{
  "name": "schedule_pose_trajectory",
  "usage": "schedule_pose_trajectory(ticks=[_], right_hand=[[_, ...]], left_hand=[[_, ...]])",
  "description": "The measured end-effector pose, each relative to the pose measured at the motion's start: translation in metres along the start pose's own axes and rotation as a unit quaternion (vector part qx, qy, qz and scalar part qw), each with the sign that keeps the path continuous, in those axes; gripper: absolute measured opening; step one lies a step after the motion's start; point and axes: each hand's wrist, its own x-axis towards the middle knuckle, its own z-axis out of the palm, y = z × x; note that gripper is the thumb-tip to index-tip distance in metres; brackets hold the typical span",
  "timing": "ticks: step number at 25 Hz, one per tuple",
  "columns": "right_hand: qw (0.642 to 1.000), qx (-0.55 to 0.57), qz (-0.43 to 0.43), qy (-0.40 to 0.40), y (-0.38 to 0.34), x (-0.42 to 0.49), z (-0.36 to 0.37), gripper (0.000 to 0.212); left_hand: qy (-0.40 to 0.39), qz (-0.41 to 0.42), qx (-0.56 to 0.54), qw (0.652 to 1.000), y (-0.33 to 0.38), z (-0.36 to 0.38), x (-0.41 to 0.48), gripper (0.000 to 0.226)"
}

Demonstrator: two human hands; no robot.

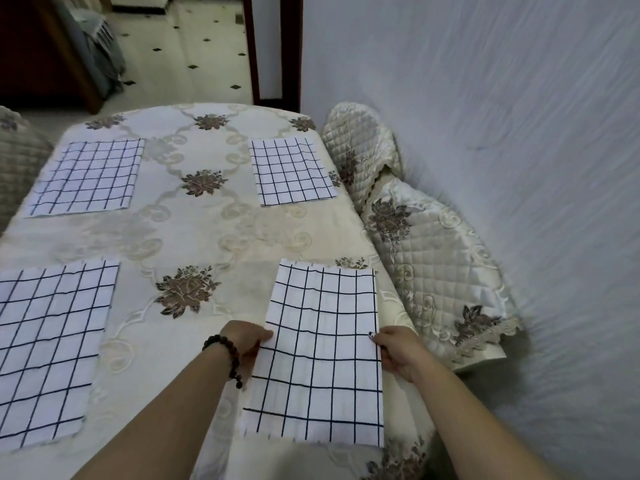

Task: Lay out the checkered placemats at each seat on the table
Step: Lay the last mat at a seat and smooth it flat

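Note:
Several white placemats with dark grid lines lie on a table covered by a cream floral cloth (207, 230). One placemat (88, 176) lies at the far left, another (291, 171) at the far right, a third (45, 348) at the near left. The near right placemat (322, 358) lies flat between my hands. My left hand (247, 341), with a bead bracelet at the wrist, pinches its left edge. My right hand (398, 351) pinches its right edge. Part of each hand's fingers is hidden under the mat's edges.
Two chairs with quilted cream covers stand along the table's right side, one at the far end (360, 147), one nearer (436, 271), close to a white wall (519, 116). Another quilted chair (17, 157) shows at the left. A doorway and tiled floor (194, 46) lie beyond the table.

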Motion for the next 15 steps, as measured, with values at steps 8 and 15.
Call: schedule_pose_trajectory(ticks=[8, 15], right_hand=[[0.993, -0.058, -0.087, 0.061, -0.054, 0.068, -0.007, 0.008], [0.980, -0.121, -0.104, 0.119, -0.084, 0.119, -0.008, 0.014]], left_hand=[[0.019, -0.006, -0.069, 0.997, 0.034, 0.027, 0.007, 0.023], [0.063, 0.008, -0.053, 0.997, 0.077, 0.042, 0.024, 0.024]])
